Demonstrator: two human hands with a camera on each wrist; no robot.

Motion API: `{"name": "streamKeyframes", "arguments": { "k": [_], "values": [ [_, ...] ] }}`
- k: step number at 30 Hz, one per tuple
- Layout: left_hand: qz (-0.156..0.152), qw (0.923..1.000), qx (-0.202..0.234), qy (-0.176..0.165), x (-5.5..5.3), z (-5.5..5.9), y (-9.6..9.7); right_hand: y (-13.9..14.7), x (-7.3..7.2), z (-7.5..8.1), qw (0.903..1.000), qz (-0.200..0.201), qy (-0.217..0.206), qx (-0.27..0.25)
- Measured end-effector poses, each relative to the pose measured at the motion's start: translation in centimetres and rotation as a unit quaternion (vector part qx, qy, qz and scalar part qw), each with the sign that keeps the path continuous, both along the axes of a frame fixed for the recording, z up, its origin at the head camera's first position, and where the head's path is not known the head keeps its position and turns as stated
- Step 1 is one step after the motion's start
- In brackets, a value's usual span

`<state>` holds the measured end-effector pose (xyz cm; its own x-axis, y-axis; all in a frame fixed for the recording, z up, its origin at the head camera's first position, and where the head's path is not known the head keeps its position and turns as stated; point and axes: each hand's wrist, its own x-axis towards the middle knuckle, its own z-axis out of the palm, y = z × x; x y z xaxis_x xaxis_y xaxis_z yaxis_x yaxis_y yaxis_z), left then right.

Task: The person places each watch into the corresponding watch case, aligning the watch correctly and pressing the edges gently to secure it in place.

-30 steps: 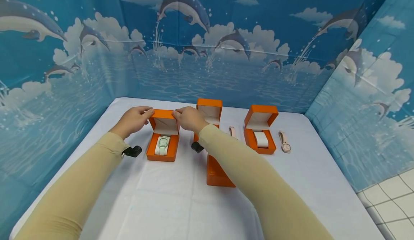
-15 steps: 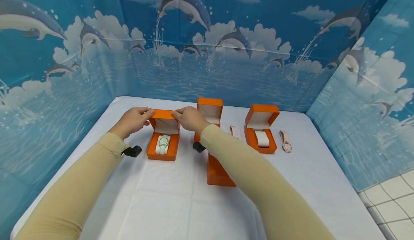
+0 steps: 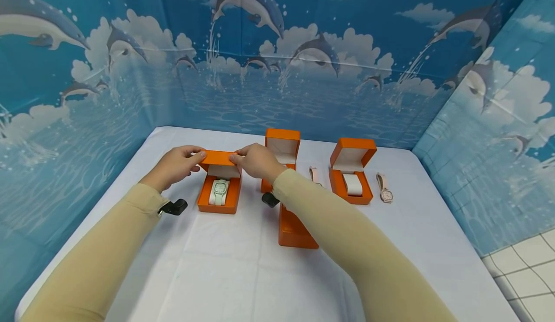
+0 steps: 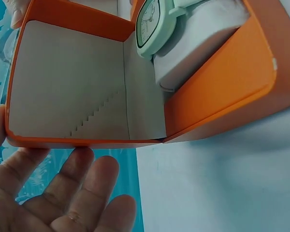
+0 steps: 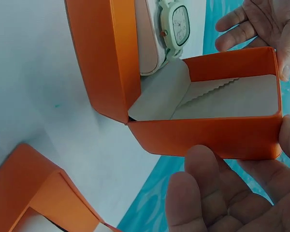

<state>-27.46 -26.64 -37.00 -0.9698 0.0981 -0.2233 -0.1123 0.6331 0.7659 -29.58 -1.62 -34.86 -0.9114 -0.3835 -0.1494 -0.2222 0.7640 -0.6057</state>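
A mint-green watch (image 3: 220, 187) sits on a white cushion (image 4: 198, 43) inside the leftmost orange watch box (image 3: 233, 199). Its hinged lid (image 3: 218, 158) is raised, leaning forward over the box. My left hand (image 3: 175, 165) pinches the lid's left corner between thumb and fingers. On the opposite corner, my right hand (image 3: 259, 162) pinches in the same way, its thumb and index finger at the lid's edge in the right wrist view. The lid's pale lining (image 4: 63, 82) faces the left wrist camera.
A second open orange box (image 3: 283, 141) stands behind my right forearm, partly hidden. Another orange box (image 3: 298, 237) lies nearer. To the right are an open box (image 3: 353, 148) with a bare white cushion and a pink-strapped watch (image 3: 385, 194). A pink strap (image 3: 314, 173) shows beside the sleeve.
Both hands have tipped the leftmost box's lid forward and down from its more upright position. The watch and other boxes stay in place, with a slight shift of the head view.
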Motion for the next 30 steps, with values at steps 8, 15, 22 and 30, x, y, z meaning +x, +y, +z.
{"name": "streamKeyframes", "arguments": {
  "k": [8,15,22,30],
  "values": [
    [-0.003,0.9999,0.006,0.008,1.0,-0.4,-0.5,-0.1,0.6,0.2,0.9997,0.023,0.002,0.011],
    [-0.008,0.9999,0.005,0.007,2.0,-0.5,-0.5,-0.1,1.1,0.0,0.9990,0.032,0.006,0.030],
    [-0.018,0.9997,-0.003,0.016,2.8,-0.9,-0.7,-0.2,1.4,-0.3,0.9990,0.033,-0.008,0.030],
    [-0.020,0.9995,-0.004,0.023,3.3,-1.7,-0.8,-0.2,2.0,-0.5,0.9984,0.037,-0.007,0.042]
  ]
}}
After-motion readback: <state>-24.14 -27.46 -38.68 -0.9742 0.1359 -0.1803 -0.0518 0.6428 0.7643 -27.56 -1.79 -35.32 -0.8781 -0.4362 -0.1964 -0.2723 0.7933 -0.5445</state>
